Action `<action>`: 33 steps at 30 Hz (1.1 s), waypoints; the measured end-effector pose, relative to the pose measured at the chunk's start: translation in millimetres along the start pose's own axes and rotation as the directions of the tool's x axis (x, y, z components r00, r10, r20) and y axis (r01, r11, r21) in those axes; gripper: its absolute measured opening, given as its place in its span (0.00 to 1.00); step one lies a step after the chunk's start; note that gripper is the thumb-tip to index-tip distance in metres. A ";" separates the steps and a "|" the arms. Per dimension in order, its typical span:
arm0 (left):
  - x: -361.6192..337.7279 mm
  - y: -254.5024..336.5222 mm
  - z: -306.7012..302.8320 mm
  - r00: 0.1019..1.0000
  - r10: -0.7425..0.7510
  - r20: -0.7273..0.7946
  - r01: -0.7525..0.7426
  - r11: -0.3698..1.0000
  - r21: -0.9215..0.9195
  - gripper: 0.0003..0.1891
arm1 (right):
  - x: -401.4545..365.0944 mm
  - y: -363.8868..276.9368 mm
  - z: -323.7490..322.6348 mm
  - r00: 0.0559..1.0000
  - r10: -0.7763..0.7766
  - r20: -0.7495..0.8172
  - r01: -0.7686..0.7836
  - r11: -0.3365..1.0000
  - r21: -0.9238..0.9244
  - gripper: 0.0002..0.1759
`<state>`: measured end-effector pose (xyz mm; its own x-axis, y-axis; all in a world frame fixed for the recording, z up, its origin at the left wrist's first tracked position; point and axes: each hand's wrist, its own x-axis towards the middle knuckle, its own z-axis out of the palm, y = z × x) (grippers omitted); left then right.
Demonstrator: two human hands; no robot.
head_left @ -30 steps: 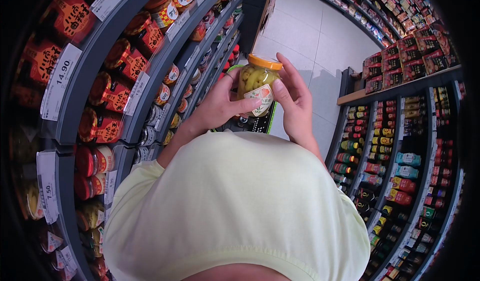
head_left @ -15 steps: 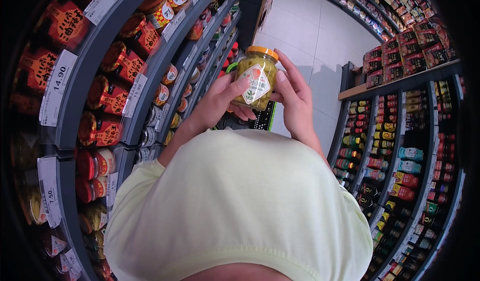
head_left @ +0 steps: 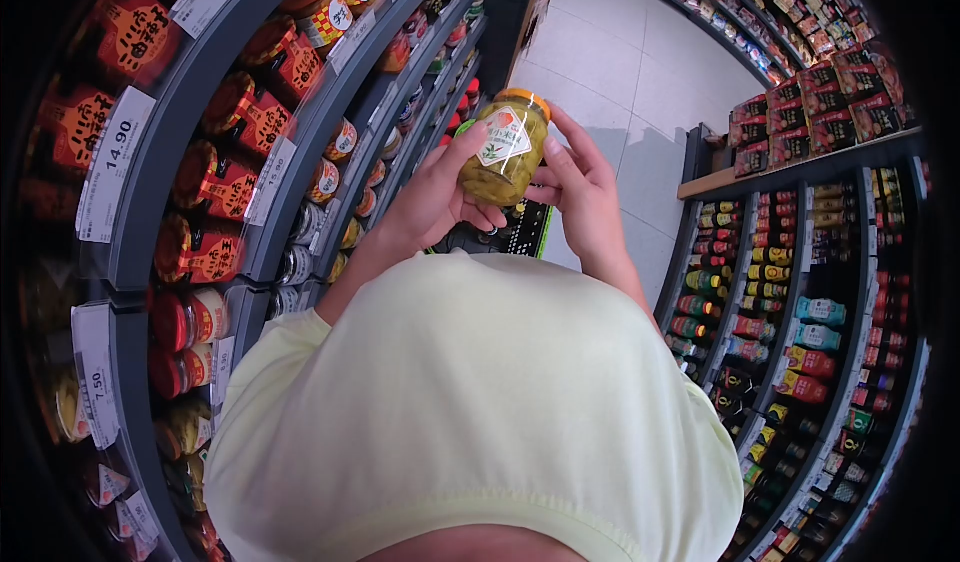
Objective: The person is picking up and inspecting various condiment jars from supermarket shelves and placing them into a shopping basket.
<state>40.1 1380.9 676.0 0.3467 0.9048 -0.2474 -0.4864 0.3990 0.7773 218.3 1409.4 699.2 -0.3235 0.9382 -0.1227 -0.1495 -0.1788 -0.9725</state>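
A glass jar of green pickled peppers, with an orange lid and a white diamond label, is held up in front of my chest, its lid tilted slightly to the right. My left hand grips its left side, thumb on the glass near the label and fingers underneath. On the right side, my right hand touches the jar with its fingers near the lid and lower side, the thumb beside the glass. Below the jar, a black and green basket is partly hidden by my hands.
Shelves with red-labelled jars and price tags curve along the left. On the right, a shelf unit carries bottles and pouches, with packets on its top. Light floor tiles run ahead between them.
The jar has turned in my hands, so its label faces further left and more of the peppers shows on the right. It has shifted slightly left and up.
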 end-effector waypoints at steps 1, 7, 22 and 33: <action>0.3 -0.2 -0.4 1.000 -0.012 0.006 0.012 1.000 0.000 0.32 | 2.5 6.1 -2.7 1.000 0.021 0.009 -0.021 0.999 0.029 0.28; -0.9 -0.9 2.1 1.000 -0.017 -0.012 0.017 0.999 0.043 0.31 | 7.9 18.6 -5.7 0.997 0.077 0.001 -0.077 0.993 0.093 0.25; -4.7 0.9 1.6 0.997 0.009 0.073 -0.009 1.000 0.002 0.31 | -0.4 9.7 -2.5 1.000 -0.023 -0.021 0.023 1.000 0.000 0.24; -3.6 -3.3 -14.9 0.970 0.102 0.219 -0.047 0.969 -0.242 0.30 | -15.8 -11.4 7.6 0.965 -0.262 0.022 0.262 0.965 0.015 0.27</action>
<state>28.5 1378.6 665.7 0.4630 0.8857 -0.0340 -0.6815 0.3802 0.6253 218.0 1394.3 713.7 -0.2939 0.9454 0.1407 -0.2431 0.0684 -0.9676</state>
